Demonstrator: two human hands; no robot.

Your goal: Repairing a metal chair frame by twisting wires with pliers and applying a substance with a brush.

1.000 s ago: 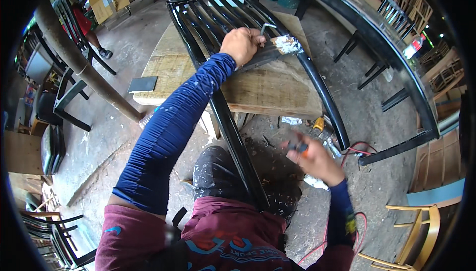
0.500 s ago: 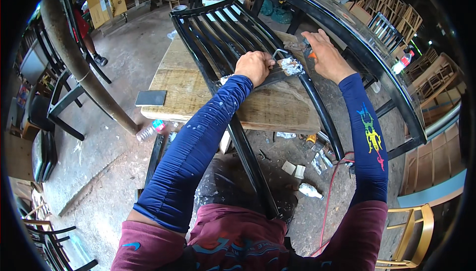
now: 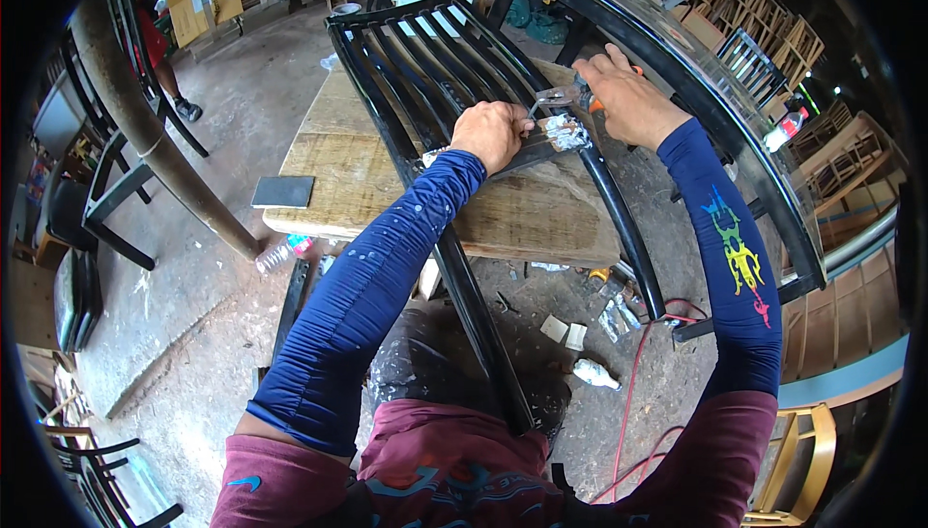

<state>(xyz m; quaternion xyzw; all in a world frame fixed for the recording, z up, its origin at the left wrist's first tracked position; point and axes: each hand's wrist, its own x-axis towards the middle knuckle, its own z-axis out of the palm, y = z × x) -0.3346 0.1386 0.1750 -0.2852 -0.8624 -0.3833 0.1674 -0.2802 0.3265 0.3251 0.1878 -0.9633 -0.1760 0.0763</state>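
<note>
A black slatted chair frame (image 3: 386, 79) lies tilted across a thick wooden board (image 3: 333, 146). My left hand (image 3: 490, 134) is closed at its lower crossbar, the fingers pinching a thin bent metal rod (image 3: 533, 111) that looks like a hex key. My right hand (image 3: 630, 98) is wrapped round a pair of pliers (image 3: 559, 95) with orange handles. The pliers' jaws point left and meet or lie close to the rod's upper end; contact is hard to tell. Crumpled silvery wrapping (image 3: 566, 132) covers the frame joint just below the pliers.
A dark flat pad (image 3: 282, 192) rests on the board's left corner. A long black-edged table (image 3: 667, 40) stands at right, bearing a bottle with a red label (image 3: 788, 127). A pole (image 3: 159, 146) leans at left. A red cord (image 3: 630, 402) and a white bottle (image 3: 595, 373) lie on the floor.
My right hand has swung the pliers' jaws leftward to the bent rod, its fingers now closed round the handles. The left hand keeps its place on the frame.
</note>
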